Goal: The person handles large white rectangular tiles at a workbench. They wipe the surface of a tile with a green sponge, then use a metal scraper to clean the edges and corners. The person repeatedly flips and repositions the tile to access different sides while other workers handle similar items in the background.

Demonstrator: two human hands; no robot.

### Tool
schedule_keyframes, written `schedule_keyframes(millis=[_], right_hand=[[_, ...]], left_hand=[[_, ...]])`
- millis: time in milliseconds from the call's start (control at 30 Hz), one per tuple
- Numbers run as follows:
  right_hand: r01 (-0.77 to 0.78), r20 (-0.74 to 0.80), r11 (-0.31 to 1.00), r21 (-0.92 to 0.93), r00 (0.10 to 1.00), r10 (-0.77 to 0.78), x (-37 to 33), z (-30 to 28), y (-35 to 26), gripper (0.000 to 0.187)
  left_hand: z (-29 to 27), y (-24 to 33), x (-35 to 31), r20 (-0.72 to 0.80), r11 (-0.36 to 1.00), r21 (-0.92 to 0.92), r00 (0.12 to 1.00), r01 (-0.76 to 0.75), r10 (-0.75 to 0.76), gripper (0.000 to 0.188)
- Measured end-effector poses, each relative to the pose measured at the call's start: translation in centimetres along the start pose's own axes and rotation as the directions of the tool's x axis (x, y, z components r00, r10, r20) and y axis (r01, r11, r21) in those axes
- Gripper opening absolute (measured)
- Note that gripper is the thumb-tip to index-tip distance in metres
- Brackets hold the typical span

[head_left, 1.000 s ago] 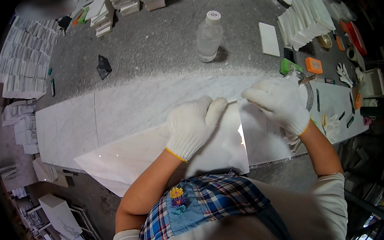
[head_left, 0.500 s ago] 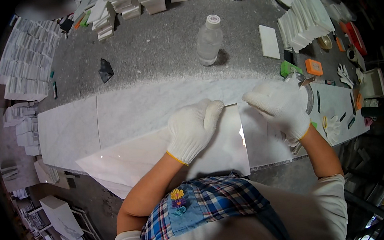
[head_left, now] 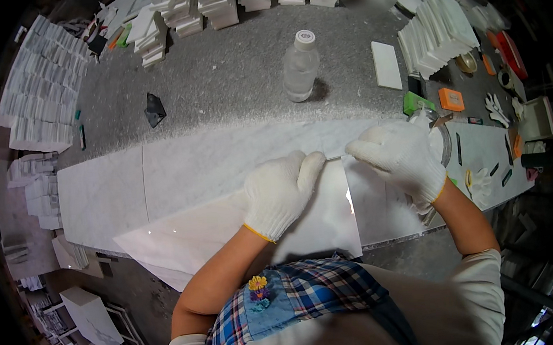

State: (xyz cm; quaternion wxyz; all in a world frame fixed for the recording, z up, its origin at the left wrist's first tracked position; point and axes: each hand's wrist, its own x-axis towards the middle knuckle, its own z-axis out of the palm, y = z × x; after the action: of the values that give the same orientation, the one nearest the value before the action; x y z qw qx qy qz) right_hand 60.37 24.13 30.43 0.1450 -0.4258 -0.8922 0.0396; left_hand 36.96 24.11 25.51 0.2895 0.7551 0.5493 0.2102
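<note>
A glossy white marble slab [head_left: 210, 239] lies slanted across the bench-top panels and reaches to my apron. My left hand [head_left: 280, 195], in a white knit glove, grips its far edge near the right corner, with the thumb along the edge. Beside that corner, my gloved right hand [head_left: 397, 162] is closed, thumb and fingers pressed together toward the left. Whatever it may hold is hidden by the glove. Under both hands runs a row of pale marble panels [head_left: 190, 157], with the slab overlapping them.
Beyond the panels stand a clear bottle [head_left: 301, 68], a loose white tile [head_left: 386, 64] and stacked tiles [head_left: 439, 37]. Green [head_left: 417, 102] and orange blocks [head_left: 451, 99] sit to the right, near spare gloves [head_left: 479, 184]. A black scrap [head_left: 154, 109] lies at left.
The whole view has shifted slightly, so the bench sits a little lower in it. My right hand has edged slightly left toward the slab's corner; my left hand keeps its grip.
</note>
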Motion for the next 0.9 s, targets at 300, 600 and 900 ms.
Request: schedule_keyframes(millis=[300,600,900], right_hand=[[0.010,0.137,1.000,-0.004,0.990,-0.010,0.3,0.3,0.8,0.020],[0.085,-0.026,0.995,0.059,0.996,-0.084,0.1,0.5,1.1,0.019],[-0.277,-0.097,0.923,0.268,0.945,0.312,-1.3,-0.3,0.8,0.017]], left_hand=[[-0.2,0.1,0.4,0.036,0.999,0.023,0.999,0.028,-0.029,0.044],[-0.4,0.6,-0.2,0.031,0.999,0.035,0.999,0.021,-0.022,0.040],[-0.8,0.3,-0.8,0.008,0.999,0.052,1.000,-0.006,0.005,0.047]])
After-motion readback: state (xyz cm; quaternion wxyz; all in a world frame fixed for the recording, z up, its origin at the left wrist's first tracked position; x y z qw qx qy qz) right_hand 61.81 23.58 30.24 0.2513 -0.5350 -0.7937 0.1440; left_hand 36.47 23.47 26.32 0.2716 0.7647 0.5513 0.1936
